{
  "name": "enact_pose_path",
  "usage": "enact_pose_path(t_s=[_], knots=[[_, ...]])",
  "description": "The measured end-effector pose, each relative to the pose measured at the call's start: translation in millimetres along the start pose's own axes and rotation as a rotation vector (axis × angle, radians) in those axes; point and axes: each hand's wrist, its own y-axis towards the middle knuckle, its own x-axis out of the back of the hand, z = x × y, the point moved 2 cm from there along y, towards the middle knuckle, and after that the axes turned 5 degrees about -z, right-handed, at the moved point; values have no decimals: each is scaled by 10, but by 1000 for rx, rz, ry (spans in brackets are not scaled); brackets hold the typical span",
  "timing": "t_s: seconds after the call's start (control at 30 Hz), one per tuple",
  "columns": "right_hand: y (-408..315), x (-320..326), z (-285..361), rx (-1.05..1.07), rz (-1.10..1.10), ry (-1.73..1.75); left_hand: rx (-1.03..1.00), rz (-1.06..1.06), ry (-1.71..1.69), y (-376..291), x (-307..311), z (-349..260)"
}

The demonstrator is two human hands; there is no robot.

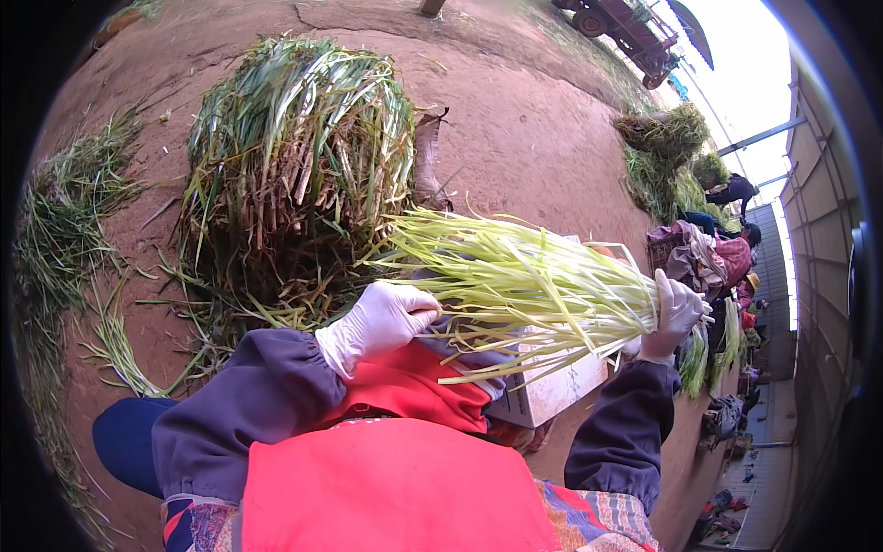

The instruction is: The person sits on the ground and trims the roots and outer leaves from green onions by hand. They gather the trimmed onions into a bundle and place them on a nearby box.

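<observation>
My right hand [672,314], in a white glove, grips a thick bunch of long, pale yellow-green leafy stalks [545,290] around its white base ends. The bunch lies sideways before me, its leaf tips fanning out to the left. At those tips my gloved left hand [383,324] pinches thumb and forefinger together on a thin leaf end. Beneath the bunch stands a white carton [559,379] bearing printed writing, partly hidden by the leaves. A large heap of green leafy stalks with brown, dry outer leaves [296,159] stands beyond my left hand.
Loose green leaves [65,214] litter the reddish dirt floor [524,131] on the left. A few stalks [124,352] lie near a blue rounded object [127,441]. Several people [735,255] are beside more heaps [666,152] at right. A red vehicle [631,38] stands far off.
</observation>
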Motion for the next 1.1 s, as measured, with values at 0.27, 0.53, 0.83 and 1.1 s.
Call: enact_pose_path(t_s=[0.27, 0.53, 0.83, 1.1], knots=[[79, 17, 21, 14, 16, -34, 10, -70, 322, 321, 536, -505], [187, 94, 68, 15, 37, 40, -216, 39, 152, 450, -38, -765], [94, -4, -30, 3, 51, 35, 328, -75, -653, 293, 754, -388], [211, 26, 34, 12, 35, 53, 94, -31, -6, 204, 636, -304]])
